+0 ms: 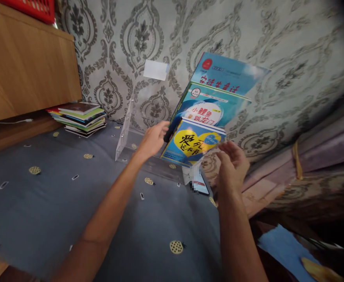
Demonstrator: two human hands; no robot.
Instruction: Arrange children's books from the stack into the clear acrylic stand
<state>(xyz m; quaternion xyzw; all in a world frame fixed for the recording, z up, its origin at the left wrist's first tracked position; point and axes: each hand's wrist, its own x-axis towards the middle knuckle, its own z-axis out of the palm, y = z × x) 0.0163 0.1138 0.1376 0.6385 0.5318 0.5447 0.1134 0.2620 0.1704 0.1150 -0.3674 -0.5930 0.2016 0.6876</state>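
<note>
A clear plastic book rack [125, 143] stands on the grey patterned cloth against the wall. In its right part, books lean in stepped rows. The front one is a blue book with a yellow heart [186, 143]; behind it is a teal book [209, 107], and at the back a taller light-blue book [227, 72]. My left hand [152, 139] is at the left edge of the books, fingers stretched toward it; contact is unclear. At the right side of the rack, my right hand [233, 160] is half curled, thumb and fingers apart, close to the front book.
A stack of books [83, 119] lies at the left beside a wooden cabinet [31, 58], with a red basket [33, 8] on top. A phone [200, 182] rests by the rack's right end. A white card [156, 70] shows against the wallpaper. Curtains [277, 172] hang at right.
</note>
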